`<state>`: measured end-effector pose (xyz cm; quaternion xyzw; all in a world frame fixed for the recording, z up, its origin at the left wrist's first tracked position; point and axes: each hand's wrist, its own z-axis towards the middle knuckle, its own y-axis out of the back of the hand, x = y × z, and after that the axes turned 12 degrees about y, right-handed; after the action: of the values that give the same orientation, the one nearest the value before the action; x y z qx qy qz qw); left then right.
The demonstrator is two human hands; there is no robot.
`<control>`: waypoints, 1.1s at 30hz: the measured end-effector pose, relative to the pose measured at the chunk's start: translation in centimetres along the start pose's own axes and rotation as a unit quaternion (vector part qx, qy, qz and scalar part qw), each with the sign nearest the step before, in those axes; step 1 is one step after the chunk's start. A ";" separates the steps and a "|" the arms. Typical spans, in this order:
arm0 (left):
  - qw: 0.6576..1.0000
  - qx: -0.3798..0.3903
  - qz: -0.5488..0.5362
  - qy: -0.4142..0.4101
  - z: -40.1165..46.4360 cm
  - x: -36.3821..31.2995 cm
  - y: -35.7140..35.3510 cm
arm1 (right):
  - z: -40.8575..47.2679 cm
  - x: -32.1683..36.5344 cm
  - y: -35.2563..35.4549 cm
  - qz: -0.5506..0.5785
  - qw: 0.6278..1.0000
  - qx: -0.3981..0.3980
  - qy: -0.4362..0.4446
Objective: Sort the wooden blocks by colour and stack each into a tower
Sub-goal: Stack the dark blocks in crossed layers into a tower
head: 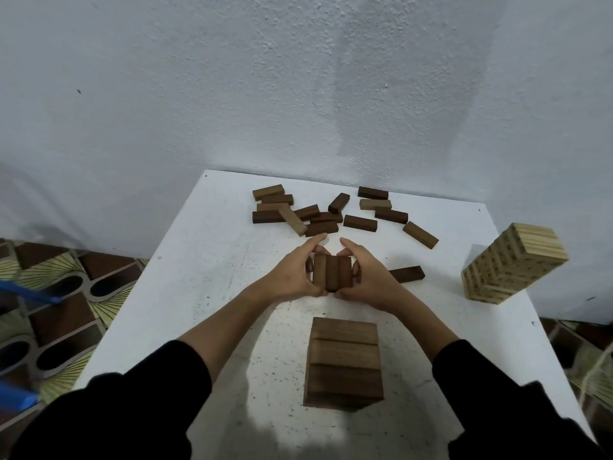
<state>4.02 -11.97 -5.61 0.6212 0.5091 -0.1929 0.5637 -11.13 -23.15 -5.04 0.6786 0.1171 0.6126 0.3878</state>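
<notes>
Three brown blocks lie side by side, clasped between both hands: the left hand has its grip curled round their left side, the right hand round their right. Nearer the person than these stands the dark tower. Beyond them lie scattered blocks, and off to their right the pale tower, all on the white surface.

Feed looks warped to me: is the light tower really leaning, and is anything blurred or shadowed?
Head view: wide-angle bending tilts the light tower at the frame's right edge; a soft shadow falls beside the dark tower; left hand and right hand look sharp.
</notes>
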 end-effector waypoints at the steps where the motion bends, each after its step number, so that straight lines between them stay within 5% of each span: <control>1: 1.000 0.001 -0.002 0.000 0.0 0.0 0.0 | 0.0 0.0 -0.1 -0.001 1.000 -0.002 0.001; 33: 1.000 -0.008 0.007 0.008 -0.7 -0.6 0.0 | -0.6 0.4 -0.4 0.025 0.998 -0.040 -0.028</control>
<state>3.53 -11.60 -4.92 0.6219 0.5108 -0.1797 0.5657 -11.48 -22.38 -5.11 0.6819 0.0643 0.6075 0.4024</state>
